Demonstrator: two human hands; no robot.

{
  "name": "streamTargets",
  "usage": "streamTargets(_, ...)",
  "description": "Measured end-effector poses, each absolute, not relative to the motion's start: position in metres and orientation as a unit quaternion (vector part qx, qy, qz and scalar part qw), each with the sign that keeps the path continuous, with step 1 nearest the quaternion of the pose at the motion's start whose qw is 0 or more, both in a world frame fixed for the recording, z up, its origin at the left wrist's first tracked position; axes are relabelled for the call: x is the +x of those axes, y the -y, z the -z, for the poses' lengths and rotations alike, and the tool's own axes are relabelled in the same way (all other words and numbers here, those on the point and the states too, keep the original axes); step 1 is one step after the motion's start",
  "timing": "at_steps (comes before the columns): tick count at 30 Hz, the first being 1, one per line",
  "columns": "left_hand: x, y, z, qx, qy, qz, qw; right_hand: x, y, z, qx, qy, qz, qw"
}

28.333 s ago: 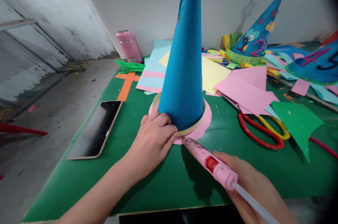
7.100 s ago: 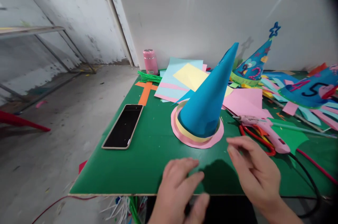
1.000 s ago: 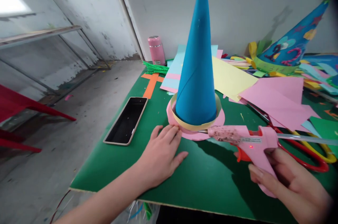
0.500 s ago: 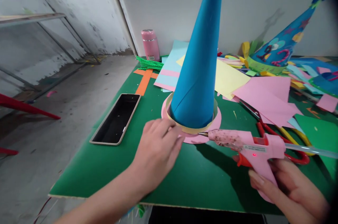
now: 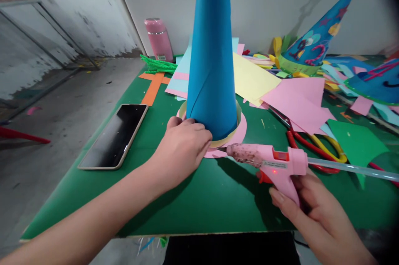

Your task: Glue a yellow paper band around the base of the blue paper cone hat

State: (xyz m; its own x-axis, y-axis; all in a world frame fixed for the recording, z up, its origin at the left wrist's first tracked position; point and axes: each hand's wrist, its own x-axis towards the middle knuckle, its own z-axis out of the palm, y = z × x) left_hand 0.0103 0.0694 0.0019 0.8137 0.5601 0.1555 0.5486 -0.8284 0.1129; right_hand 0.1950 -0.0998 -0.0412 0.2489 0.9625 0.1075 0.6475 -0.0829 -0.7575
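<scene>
Gripping the pink glue gun (image 5: 274,164), right hand (image 5: 314,215) should keep the nozzle low at the pink brim (image 5: 238,134), while left hand (image 5: 183,146), fingers curled, presses the blue cone (image 5: 212,61) steady.

Left hand (image 5: 183,148): half a second before, it hovered with fingers spread just short of the blue cone (image 5: 212,61); a second before, it lay flat on the green table (image 5: 193,206). It moved forward and curled against the cone's base, covering the near-left part of the pink brim (image 5: 240,130).

Glue gun (image 5: 271,163): seven seconds earlier it lay on the scissors (image 5: 314,148), both hands free at the table edge. The right hand (image 5: 308,211) picked it up; the nozzle came close to the brim's front edge.

Cone: it leaned right seven seconds earlier and stood upright after that.
</scene>
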Motion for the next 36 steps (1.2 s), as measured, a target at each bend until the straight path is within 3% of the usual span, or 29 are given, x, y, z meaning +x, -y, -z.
streamTargets(11, 0.012, -0.07, -0.006, 0.908, -0.364, -0.111, 0.174, 0.196, 0.101, 0.047, -0.716, 0.615, -0.154, 0.291)
streamTargets(24, 0.008, -0.079, -0.003, 0.894, -0.363, -0.13, 0.228, 0.178, 0.087, 0.04, -0.713, 0.601, -0.193, 0.305)
streamTargets(30, -0.009, -0.087, -0.003, 0.901, -0.326, -0.178, 0.225, 0.181, 0.088, 0.047, -0.715, 0.611, -0.153, 0.303)
streamTargets(36, -0.037, -0.085, 0.015, 0.937, -0.299, -0.145, 0.111, 0.191, 0.086, 0.051, -0.702, 0.621, -0.157, 0.312)
